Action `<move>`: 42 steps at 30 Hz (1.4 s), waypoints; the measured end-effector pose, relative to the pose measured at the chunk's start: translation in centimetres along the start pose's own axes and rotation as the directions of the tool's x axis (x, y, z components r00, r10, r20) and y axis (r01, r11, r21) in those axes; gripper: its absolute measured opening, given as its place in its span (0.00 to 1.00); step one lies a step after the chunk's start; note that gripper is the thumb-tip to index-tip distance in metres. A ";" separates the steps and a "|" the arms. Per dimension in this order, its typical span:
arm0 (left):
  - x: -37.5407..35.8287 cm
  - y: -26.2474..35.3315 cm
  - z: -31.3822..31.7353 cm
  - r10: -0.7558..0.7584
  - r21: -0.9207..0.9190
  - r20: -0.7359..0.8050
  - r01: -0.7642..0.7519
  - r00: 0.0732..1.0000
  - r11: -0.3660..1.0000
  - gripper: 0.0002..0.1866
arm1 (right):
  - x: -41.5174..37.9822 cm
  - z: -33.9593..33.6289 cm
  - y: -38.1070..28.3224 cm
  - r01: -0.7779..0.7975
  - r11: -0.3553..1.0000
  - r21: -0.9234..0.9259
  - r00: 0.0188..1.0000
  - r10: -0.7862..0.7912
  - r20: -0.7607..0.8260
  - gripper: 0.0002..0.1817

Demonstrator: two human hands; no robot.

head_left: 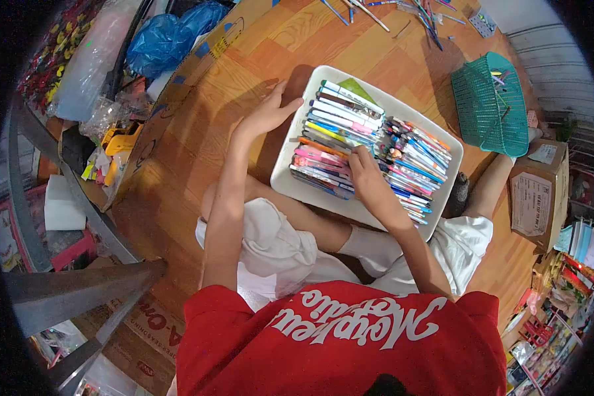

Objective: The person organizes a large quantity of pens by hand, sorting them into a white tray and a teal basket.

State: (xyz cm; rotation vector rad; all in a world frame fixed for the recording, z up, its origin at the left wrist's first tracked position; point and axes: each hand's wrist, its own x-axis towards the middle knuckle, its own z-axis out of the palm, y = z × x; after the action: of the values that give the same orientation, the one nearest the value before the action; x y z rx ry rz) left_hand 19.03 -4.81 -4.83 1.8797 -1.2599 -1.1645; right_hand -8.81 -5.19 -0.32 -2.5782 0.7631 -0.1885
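Via head cam I see multicolored pens [340, 123] in 2 stacks in a white rect. tray [285, 173] on the wood floor [204, 158]. Long axes run upper L to lower R, approx. parallel to tray's long sides; some white pens' dark ends point upper L. L hand [265, 116]: grip wide, by tray's upper-L edge. R hand [368, 175]: fingers bunched at pens; can't tell if grip holds 1.

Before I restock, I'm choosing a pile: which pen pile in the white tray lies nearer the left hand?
The left pile: it lies between the left hand and the right pile.
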 end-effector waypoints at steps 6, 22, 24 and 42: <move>0.0 0.3 0.0 -0.025 0.026 0.013 0.024 1.000 0.999 0.44 | 1.0 0.0 -1.2 -0.014 0.992 -0.127 0.998 0.021 0.057 0.24; -0.3 0.7 -0.3 -0.047 0.043 0.049 0.045 0.998 0.998 0.46 | -0.1 0.8 -0.6 -0.085 0.996 0.041 0.993 0.088 -0.080 0.22; -0.1 0.0 -0.2 -0.026 0.030 0.041 0.024 0.999 0.999 0.46 | 0.3 -1.1 -1.2 -0.145 0.947 0.286 0.973 0.190 -0.133 0.21; 0.1 0.2 -0.2 -0.005 0.021 0.027 0.004 1.000 1.000 0.43 | -1.0 5.7 -2.3 0.033 0.999 -0.013 0.982 -0.035 -0.186 0.19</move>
State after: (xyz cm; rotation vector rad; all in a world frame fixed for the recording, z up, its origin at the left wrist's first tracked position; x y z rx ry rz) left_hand 19.12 -5.00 -4.59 1.8887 -1.2875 -1.1873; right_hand -7.09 -0.77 -4.35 -2.6100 0.7869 -0.4430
